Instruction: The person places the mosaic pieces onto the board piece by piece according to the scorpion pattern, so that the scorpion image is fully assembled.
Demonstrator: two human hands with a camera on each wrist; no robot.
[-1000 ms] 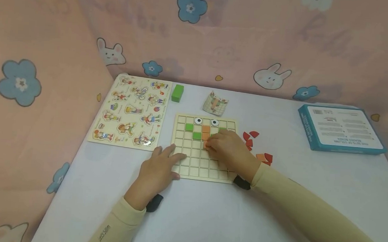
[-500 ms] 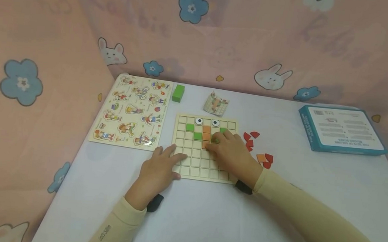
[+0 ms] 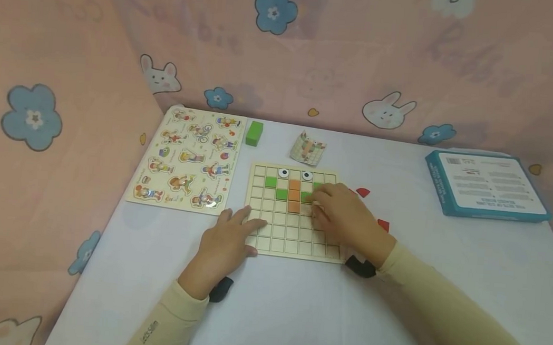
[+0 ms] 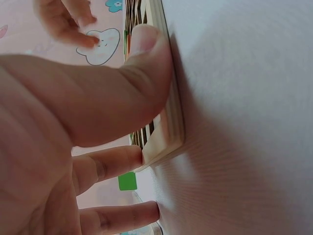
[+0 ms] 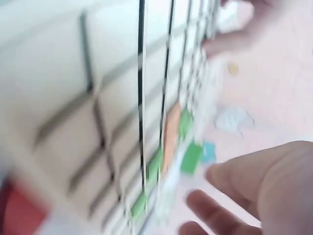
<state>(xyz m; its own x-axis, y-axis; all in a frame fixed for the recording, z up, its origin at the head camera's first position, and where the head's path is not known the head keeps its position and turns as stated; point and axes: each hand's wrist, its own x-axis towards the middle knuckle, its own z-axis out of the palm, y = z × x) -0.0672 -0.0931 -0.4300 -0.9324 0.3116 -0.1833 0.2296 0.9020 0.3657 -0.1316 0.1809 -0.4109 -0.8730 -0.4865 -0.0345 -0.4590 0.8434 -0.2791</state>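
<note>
A pale wooden grid board [image 3: 278,232] lies on the white table. Set in its cells are three orange square tiles [image 3: 294,207] in a column, several green tiles [image 3: 281,194] around them, and two eye tiles [image 3: 283,173] above. My left hand [image 3: 219,248] rests at the board's left edge with fingers spread; its thumb [image 4: 146,63] lies on the near edge in the left wrist view. Over the board's right side hovers my right hand [image 3: 350,216], covering some cells. In the right wrist view its fingertips [image 5: 198,198] are apart with nothing between them.
Red quarter-round pieces [image 3: 363,192] lie right of the board, partly hidden by the right hand. Behind it are a small picture card [image 3: 308,148] and a green block [image 3: 254,133]. A figure puzzle board [image 3: 192,157] lies left, a teal box [image 3: 489,185] far right.
My right hand has let go of the lowest orange tile, now in its cell, and drawn back to the right. The left hand has stayed in place.
</note>
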